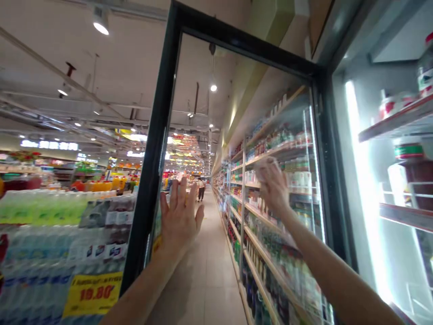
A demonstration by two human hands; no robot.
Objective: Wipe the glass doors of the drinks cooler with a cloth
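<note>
A glass cooler door with a black frame [158, 117] stands swung open before me. My left hand [180, 219] lies against the pane near its left edge, fingers spread and nothing in it. Higher up and to the right, my right hand [279, 194] presses a pale, whitish cloth [266, 168] to the glass. Motion blurs this hand and the cloth, so the exact grip is partly hidden. Shelved goods show in and through the pane behind both hands.
On the right, the lit cooler holds bottles and jars on shelves [402, 117]. Stacked drink packs [40, 253] with a yellow price sign [93, 294] stand at left. A tiled aisle [206, 253] runs ahead, with a person [200, 189] far down it.
</note>
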